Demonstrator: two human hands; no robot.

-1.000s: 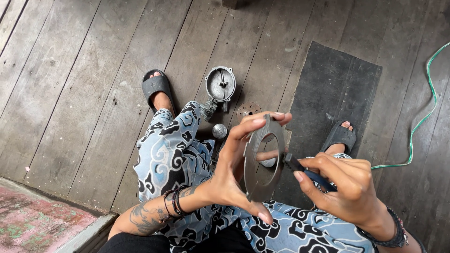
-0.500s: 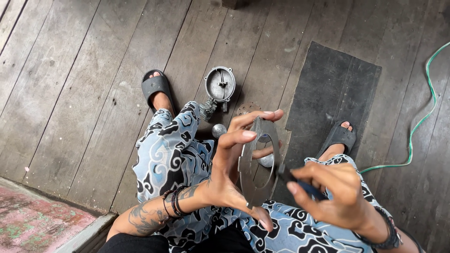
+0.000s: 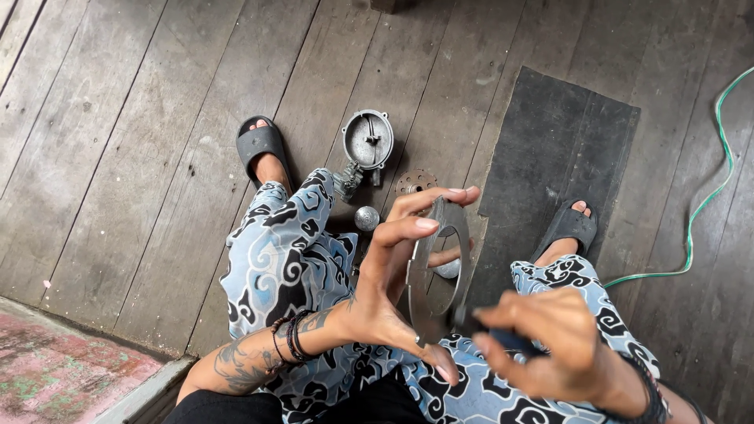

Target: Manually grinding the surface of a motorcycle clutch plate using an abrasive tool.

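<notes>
My left hand (image 3: 393,275) holds a flat grey metal ring plate (image 3: 437,271) on edge, fingers spread around its rim, thumb at the bottom. My right hand (image 3: 554,349) is closed on a dark-handled tool (image 3: 491,336) whose tip meets the plate's lower edge. I sit with patterned blue trousers (image 3: 283,259) and black slippers. On the wooden floor between my feet lies a round metal housing (image 3: 366,143), a small shiny metal ball (image 3: 366,217) and a small rusty perforated disc (image 3: 415,181).
A dark rubber mat (image 3: 554,149) lies under my right foot. A green cable (image 3: 695,212) curls along the right side. A worn reddish ledge (image 3: 55,373) sits at the lower left. A dark object edge shows at the top (image 3: 393,5).
My left hand has turned the plate more edge-on. My right hand with the tool has dropped lower and closer to the plate's bottom edge.
</notes>
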